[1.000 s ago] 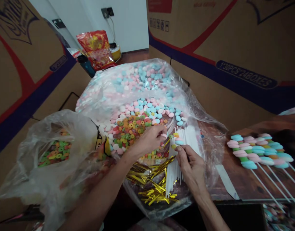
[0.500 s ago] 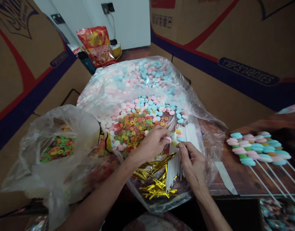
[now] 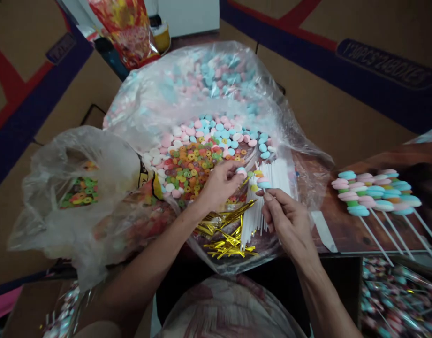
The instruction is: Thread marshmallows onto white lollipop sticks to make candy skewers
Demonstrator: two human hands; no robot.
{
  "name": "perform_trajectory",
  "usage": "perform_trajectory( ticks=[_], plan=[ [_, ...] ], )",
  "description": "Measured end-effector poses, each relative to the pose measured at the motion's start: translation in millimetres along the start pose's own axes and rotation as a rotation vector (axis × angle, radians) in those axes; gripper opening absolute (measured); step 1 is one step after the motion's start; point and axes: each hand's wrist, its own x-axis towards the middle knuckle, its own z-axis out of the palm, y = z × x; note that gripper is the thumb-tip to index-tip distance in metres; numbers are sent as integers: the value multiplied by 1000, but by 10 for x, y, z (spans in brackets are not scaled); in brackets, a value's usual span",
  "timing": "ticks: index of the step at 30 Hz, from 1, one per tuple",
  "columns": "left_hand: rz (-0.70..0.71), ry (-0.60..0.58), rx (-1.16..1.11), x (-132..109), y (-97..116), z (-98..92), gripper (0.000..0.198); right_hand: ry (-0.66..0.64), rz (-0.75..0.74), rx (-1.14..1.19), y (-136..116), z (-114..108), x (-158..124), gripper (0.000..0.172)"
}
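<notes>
My left hand (image 3: 223, 184) is closed in a pinch on pale marshmallow candy (image 3: 241, 172), pink and white with a bit of blue showing. Just to its right, my right hand (image 3: 289, 218) grips a thin white stick carrying a candy skewer (image 3: 262, 182): a blue and a pink marshmallow with an orange gummy ring above. Under and beside the hands lie a bundle of white sticks (image 3: 277, 176) and shiny gold twist ties (image 3: 231, 244). Loose gummy rings (image 3: 191, 171) spread left of my left hand, and pink, white and blue marshmallows (image 3: 219, 134) lie behind them.
A large clear bag (image 3: 180, 89) of marshmallows stands behind. Another plastic bag (image 3: 61, 173) with gummy rings sits at left. Several finished skewers (image 3: 374, 192) lie on the table's right, near a pale flat strip (image 3: 324, 231). Cardboard boxes (image 3: 307, 84) flank the table; wrapped candies (image 3: 398, 300) are below right.
The view has tilted downward, so everything sits higher in the picture. Both hands keep their grips, and the marshmallow in my left hand now shows some blue.
</notes>
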Motion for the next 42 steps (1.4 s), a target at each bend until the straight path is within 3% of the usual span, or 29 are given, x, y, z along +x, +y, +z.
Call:
perform_trajectory(
  ticks=[6,14,18,22,29,37,42],
  plan=[
    [-36,50,-330,-110,50,-115,17,-128,39,0,23,88,-136,32],
    [-71,139,-391,-165,-63,-149,32,-148,53,-21,112,175,-97,33],
    [-51,128,-325,-176,-90,-176,29,-214,81,0,40,163,-56,32],
    [79,143,-83,-186,-113,-200,21,-277,103,65,32,160,-17,36],
    [221,209,201,-323,-46,-191,23,-230,92,209,114,294,-13,33],
    [136,226,153,-395,-117,-198,26,-193,99,238,84,412,52,35],
    [151,144,98,-417,-112,-96,25,-156,93,198,72,500,83,38]
  ],
)
